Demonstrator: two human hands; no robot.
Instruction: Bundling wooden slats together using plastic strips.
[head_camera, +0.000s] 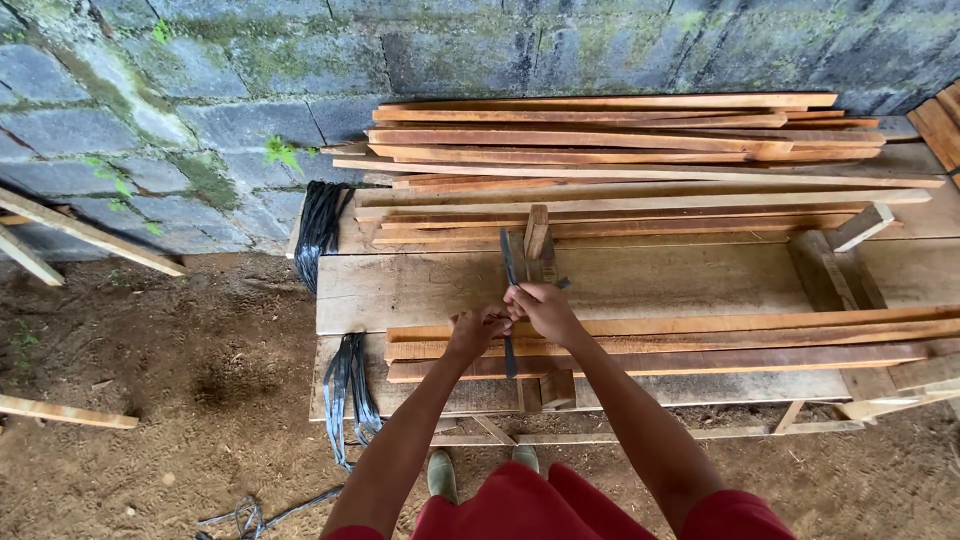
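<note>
Head view, looking down on a rough plank workbench (620, 285) set against a mossy block wall (200, 90). A dark plastic strap (508, 262) runs across a bundle of long wooden slats (700, 340) lying lengthwise near the front of the bench. The left hand (478, 330) is clenched on the strap just over the bundle's top face, and the right hand (545, 308), touching it, pinches the same strap and pulls its free end up and away toward the wall. The step in hand appears to be cinching the strap around the slats; the next move would likely call for keeping tension while the two ends are locked together directly over the bundle. Two short upright wooden pegs (537, 235) stand just behind the hands, and another block (558, 388) sits at the bench's front edge below them, bracketing the bundle. A larger stack of loose slats (620, 140) lies well behind, against the wall. Spare straps (318, 225) hang off the bench's left end, and more (348, 385) hang lower at the front corner. Open room lies to the left over the dirt floor (150, 380); to the right the slats run out of frame.
</note>
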